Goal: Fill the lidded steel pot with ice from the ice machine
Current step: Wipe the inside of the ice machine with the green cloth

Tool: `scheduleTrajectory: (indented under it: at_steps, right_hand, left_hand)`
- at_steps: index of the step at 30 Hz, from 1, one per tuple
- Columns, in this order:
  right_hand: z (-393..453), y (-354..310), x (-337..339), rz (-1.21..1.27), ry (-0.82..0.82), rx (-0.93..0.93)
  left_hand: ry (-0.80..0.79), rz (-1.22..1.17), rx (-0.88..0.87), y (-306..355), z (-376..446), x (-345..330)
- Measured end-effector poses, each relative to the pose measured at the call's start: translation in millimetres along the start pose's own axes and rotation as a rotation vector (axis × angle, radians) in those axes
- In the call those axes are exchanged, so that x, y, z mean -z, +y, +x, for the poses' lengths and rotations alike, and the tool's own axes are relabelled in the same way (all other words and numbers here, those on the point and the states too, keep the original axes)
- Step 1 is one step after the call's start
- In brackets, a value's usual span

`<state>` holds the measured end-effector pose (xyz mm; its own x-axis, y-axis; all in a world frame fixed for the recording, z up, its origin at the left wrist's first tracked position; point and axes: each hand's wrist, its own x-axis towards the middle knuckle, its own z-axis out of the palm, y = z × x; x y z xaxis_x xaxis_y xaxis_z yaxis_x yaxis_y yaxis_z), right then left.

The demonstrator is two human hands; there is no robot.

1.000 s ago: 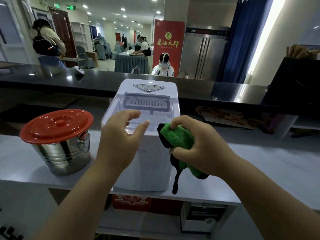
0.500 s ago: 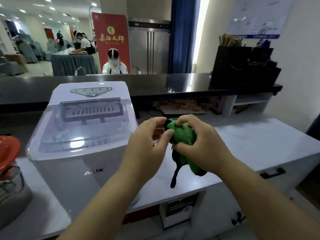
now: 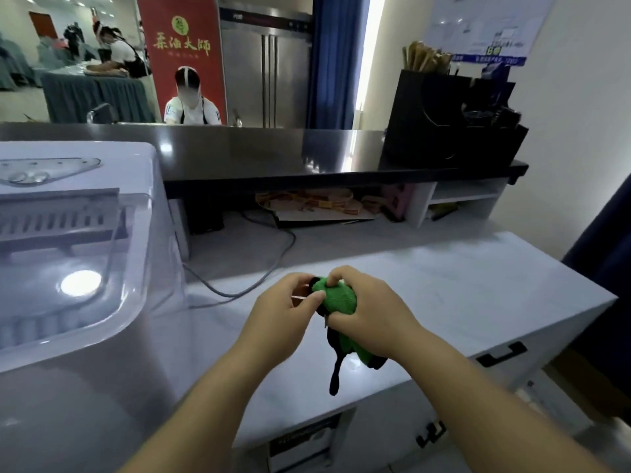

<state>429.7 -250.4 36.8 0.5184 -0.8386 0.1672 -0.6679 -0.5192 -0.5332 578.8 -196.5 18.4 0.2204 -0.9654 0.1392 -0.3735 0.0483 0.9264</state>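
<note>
Red banner (image 3: 181,52) at back shows gold Chinese characters; wall poster (image 3: 485,25) text too blurred to read. Right hand (image 3: 368,319) curls round a fuzzy green cloth (image 3: 336,300) w/ black trim, above the white table (image 3: 461,285). Left hand (image 3: 283,315) pinches the cloth's top edge. Ice machine (image 3: 78,261), white w/ clear rounded lid, stands at left. Pot not in view.
</note>
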Motion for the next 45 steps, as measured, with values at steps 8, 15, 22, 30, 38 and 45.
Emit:
scheduleTrajectory:
  at_steps: [8,15,22,30,38,45]
  right_hand:
    - [42.6,51.5,-25.3,-0.048,-0.217,-0.042]
    - [64.7,76.8,-69.6,-0.018,-0.314,-0.077]
    - [83.1,87.4,-99.0,0.088,-0.392,-0.160]
    - [97.6,101.3,-96.4,0.411,-0.386,-0.345]
    - [99.1,108.1,-97.4,0.414,-0.301,-0.483]
    - [100.0,98.8,-91.9,0.263,-0.398,-0.305]
  left_hand:
    - [0.032,0.009,0.219,-48.1,40.8,-34.8]
    - [0.096,0.013,0.372,-86.4,54.6,-50.4]
    - [0.136,0.030,0.489,-112.9,76.6,-50.9]
    - [0.142,-0.031,0.532,-129.6,87.7,-50.0]
    - [0.168,-0.177,0.556,-131.3,87.4,-47.8]
    - [0.136,-0.271,0.583,-128.5,91.0,-47.1]
